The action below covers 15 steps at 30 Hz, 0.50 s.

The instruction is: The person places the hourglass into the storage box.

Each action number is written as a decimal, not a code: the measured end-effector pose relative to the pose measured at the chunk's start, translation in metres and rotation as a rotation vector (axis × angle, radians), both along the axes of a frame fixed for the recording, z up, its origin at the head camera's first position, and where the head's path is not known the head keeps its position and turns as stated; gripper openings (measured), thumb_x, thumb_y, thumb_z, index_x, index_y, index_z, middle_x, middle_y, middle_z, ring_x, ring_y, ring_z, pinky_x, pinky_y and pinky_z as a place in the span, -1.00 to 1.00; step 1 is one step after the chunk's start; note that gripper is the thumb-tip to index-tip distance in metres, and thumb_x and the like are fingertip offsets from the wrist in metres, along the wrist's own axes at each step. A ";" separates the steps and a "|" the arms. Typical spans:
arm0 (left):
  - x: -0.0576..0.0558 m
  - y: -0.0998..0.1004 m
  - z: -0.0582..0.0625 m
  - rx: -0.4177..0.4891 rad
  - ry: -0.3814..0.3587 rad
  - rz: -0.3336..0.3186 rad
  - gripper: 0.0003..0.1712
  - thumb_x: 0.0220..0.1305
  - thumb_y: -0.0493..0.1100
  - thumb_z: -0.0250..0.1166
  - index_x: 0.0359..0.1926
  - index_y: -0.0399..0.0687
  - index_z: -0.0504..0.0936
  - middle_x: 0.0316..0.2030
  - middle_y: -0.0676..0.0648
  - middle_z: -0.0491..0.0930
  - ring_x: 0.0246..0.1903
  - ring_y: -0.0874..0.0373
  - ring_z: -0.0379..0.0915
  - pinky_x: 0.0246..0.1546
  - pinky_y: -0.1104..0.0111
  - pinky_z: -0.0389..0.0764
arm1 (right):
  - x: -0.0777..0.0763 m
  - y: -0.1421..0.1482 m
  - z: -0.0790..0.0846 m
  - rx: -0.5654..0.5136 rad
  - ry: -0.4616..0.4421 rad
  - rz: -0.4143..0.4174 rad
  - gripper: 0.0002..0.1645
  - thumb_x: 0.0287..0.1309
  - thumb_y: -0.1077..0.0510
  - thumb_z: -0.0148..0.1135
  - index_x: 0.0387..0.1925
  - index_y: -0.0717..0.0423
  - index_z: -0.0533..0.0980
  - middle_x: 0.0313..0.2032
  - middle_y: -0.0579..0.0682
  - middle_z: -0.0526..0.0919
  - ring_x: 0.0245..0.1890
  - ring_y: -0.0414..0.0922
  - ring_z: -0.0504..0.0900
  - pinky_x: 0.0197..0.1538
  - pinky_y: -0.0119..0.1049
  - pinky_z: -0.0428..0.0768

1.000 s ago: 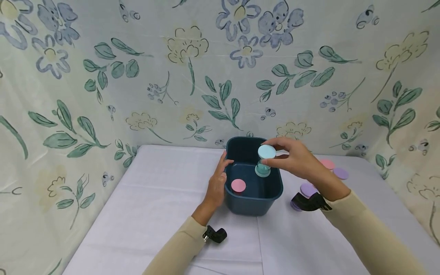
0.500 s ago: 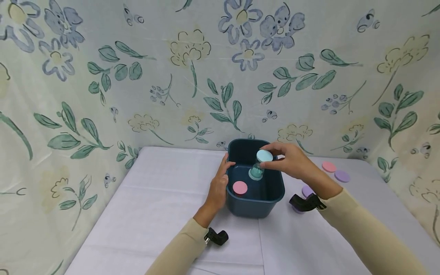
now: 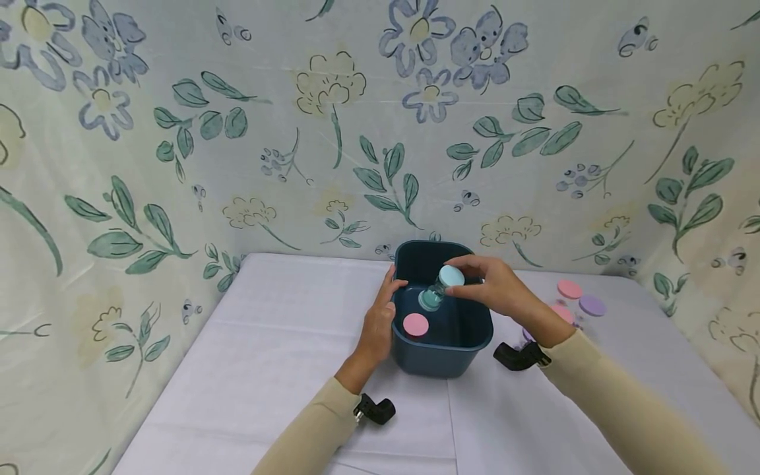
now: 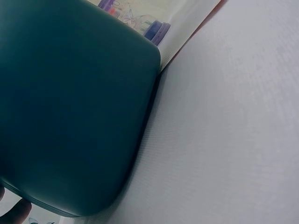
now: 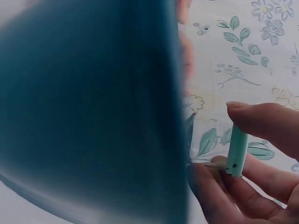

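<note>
A dark blue plastic bin [image 3: 436,363] stands on the white-covered table. My left hand [image 3: 375,328] grips its left rim, thumb over the edge. Inside, at the near left, a sand timer with a pink cap [image 3: 415,324] stands with its lower part hidden. My right hand [image 3: 491,285] pinches the upper cap of a teal sand timer [image 3: 452,276], which leans with its lower end down to the left within the bin. Whether that end touches the floor I cannot tell. The right wrist view shows thumb and fingers around the teal cap [image 5: 237,151].
Right of the bin, partly behind my right arm, are several more timers, with pink caps [image 3: 570,289] and purple caps [image 3: 592,305]. A purple-ended timer [image 4: 158,32] shows past the bin in the left wrist view. Flowered cloth [image 3: 285,231] hangs behind the table.
My right hand has moved left and slightly down with the teal timer, which has tilted further. The left hand has stayed on the rim.
</note>
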State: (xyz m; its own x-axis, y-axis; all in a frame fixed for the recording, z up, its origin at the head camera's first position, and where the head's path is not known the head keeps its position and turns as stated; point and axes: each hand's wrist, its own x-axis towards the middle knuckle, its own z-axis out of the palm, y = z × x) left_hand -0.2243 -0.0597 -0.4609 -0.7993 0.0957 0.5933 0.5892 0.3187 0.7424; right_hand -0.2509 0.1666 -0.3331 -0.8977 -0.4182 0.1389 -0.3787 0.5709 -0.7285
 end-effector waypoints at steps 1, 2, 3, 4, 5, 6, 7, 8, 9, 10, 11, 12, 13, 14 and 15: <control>0.000 0.000 0.000 0.001 0.003 -0.002 -0.39 0.42 -0.05 -0.38 0.37 -0.10 0.28 0.51 0.02 -0.08 0.47 0.11 -0.14 0.36 -0.05 0.07 | -0.001 0.000 -0.002 -0.007 -0.004 0.004 -0.42 0.02 0.08 0.44 0.11 0.07 0.52 0.06 0.09 0.59 0.09 0.12 0.55 0.09 0.19 0.49; 0.000 0.000 0.000 0.003 0.007 -0.003 -0.38 0.43 -0.02 -0.39 0.36 -0.11 0.28 0.51 0.01 -0.08 0.47 0.10 -0.13 0.36 -0.06 0.07 | -0.002 -0.001 -0.004 -0.014 -0.008 0.008 -0.42 0.02 0.08 0.44 0.11 0.08 0.52 0.06 0.09 0.59 0.08 0.11 0.55 0.09 0.16 0.51; 0.000 0.000 0.000 0.002 0.009 -0.004 -0.37 0.44 0.01 -0.40 0.37 -0.10 0.28 0.51 0.01 -0.07 0.46 0.10 -0.13 0.35 -0.06 0.08 | -0.003 -0.002 -0.006 -0.021 -0.011 0.011 -0.41 0.01 0.07 0.45 0.11 0.08 0.52 0.05 0.09 0.59 0.07 0.10 0.56 0.08 0.14 0.52; 0.000 0.000 0.000 0.001 0.011 -0.004 -0.35 0.45 0.05 -0.41 0.37 -0.10 0.28 0.51 0.00 -0.07 0.47 0.09 -0.13 0.35 -0.07 0.08 | -0.004 -0.002 -0.007 -0.026 -0.011 0.013 -0.41 0.01 0.08 0.45 0.11 0.08 0.52 0.05 0.08 0.59 0.06 0.09 0.57 0.07 0.12 0.53; 0.001 -0.001 0.000 -0.002 0.011 -0.003 -0.34 0.46 0.09 -0.42 0.37 -0.10 0.28 0.51 0.00 -0.08 0.47 0.09 -0.13 0.35 -0.06 0.08 | -0.004 -0.003 -0.008 -0.029 -0.011 0.014 -0.41 0.00 0.08 0.46 0.11 0.07 0.52 0.04 0.08 0.59 0.04 0.08 0.57 0.06 0.10 0.55; 0.001 -0.001 0.001 -0.006 0.011 -0.003 -0.32 0.46 0.13 -0.44 0.37 -0.09 0.28 0.51 0.00 -0.08 0.47 0.10 -0.14 0.35 -0.06 0.08 | -0.005 -0.004 -0.010 -0.032 -0.009 0.015 -0.41 0.00 0.08 0.46 0.11 0.07 0.52 0.03 0.08 0.59 0.03 0.07 0.58 0.05 0.09 0.55; 0.001 -0.001 0.001 -0.007 0.010 -0.003 -0.30 0.46 0.15 -0.45 0.36 -0.09 0.29 0.51 0.00 -0.08 0.47 0.11 -0.14 0.35 -0.06 0.07 | -0.006 -0.005 -0.010 -0.035 -0.005 0.017 -0.42 0.00 0.09 0.46 0.10 0.07 0.53 0.03 0.08 0.59 0.03 0.08 0.58 0.05 0.08 0.56; 0.001 -0.001 0.002 -0.007 0.011 -0.004 -0.30 0.46 0.16 -0.45 0.36 -0.09 0.29 0.51 0.00 -0.08 0.47 0.11 -0.15 0.36 -0.05 0.07 | -0.006 -0.006 -0.011 -0.037 -0.001 0.018 -0.42 -0.01 0.09 0.46 0.10 0.07 0.53 0.03 0.08 0.59 0.02 0.08 0.59 0.05 0.08 0.56; 0.002 -0.001 0.002 -0.009 0.011 -0.004 -0.31 0.46 0.15 -0.45 0.36 -0.08 0.29 0.51 0.00 -0.08 0.47 0.12 -0.15 0.36 -0.05 0.07 | -0.006 -0.007 -0.012 -0.038 0.003 0.020 -0.42 -0.01 0.10 0.46 0.09 0.07 0.53 0.02 0.08 0.59 0.02 0.08 0.59 0.05 0.08 0.56; 0.002 -0.001 0.002 -0.009 0.011 -0.005 -0.32 0.46 0.14 -0.44 0.37 -0.06 0.28 0.51 0.00 -0.08 0.47 0.12 -0.15 0.36 -0.05 0.06 | -0.007 -0.008 -0.013 -0.039 0.005 0.021 -0.42 -0.01 0.10 0.46 0.09 0.07 0.53 0.02 0.09 0.60 0.02 0.09 0.59 0.05 0.08 0.56; 0.002 -0.001 0.002 -0.007 0.013 -0.007 -0.35 0.47 0.10 -0.43 0.37 -0.06 0.28 0.51 -0.01 -0.08 0.47 0.11 -0.15 0.36 -0.05 0.06 | -0.007 -0.009 -0.014 -0.037 0.009 0.022 -0.42 -0.01 0.10 0.46 0.09 0.07 0.54 0.03 0.09 0.60 0.03 0.09 0.59 0.05 0.08 0.56; 0.001 -0.001 0.002 -0.004 0.015 -0.010 -0.37 0.47 0.06 -0.41 0.37 -0.06 0.28 0.51 -0.02 -0.07 0.47 0.10 -0.15 0.36 -0.06 0.06 | -0.008 -0.009 -0.015 -0.036 0.012 0.023 -0.42 -0.01 0.10 0.46 0.09 0.07 0.53 0.03 0.09 0.60 0.03 0.09 0.59 0.05 0.08 0.56; 0.001 -0.001 0.002 -0.001 0.016 -0.013 -0.39 0.46 0.03 -0.39 0.38 -0.05 0.27 0.51 -0.03 -0.07 0.47 0.09 -0.15 0.36 -0.06 0.05 | -0.008 -0.010 -0.016 -0.037 0.012 0.023 -0.42 -0.02 0.10 0.47 0.09 0.07 0.54 0.03 0.08 0.60 0.03 0.09 0.59 0.06 0.08 0.55; 0.001 -0.001 0.001 0.003 0.019 -0.017 -0.41 0.46 0.00 -0.37 0.38 -0.05 0.27 0.51 -0.05 -0.07 0.47 0.07 -0.15 0.36 -0.07 0.05 | -0.009 -0.011 -0.017 -0.036 0.014 0.024 -0.42 -0.02 0.09 0.47 0.09 0.07 0.54 0.03 0.08 0.60 0.03 0.09 0.60 0.06 0.08 0.55; 0.000 -0.002 0.001 0.006 0.021 -0.021 -0.42 0.45 -0.04 -0.35 0.38 -0.05 0.27 0.51 -0.06 -0.07 0.47 0.05 -0.14 0.35 -0.08 0.05 | -0.010 -0.011 -0.019 -0.036 0.016 0.024 -0.42 -0.02 0.08 0.47 0.09 0.07 0.54 0.03 0.08 0.60 0.03 0.09 0.60 0.06 0.08 0.55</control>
State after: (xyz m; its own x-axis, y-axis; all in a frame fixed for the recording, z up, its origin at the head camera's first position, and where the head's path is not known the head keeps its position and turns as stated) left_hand -0.2240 -0.0613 -0.4601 -0.7846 0.1085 0.6104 0.6111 0.3019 0.7317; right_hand -0.2605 0.1555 -0.3518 -0.8850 -0.4339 0.1688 -0.4039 0.5353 -0.7418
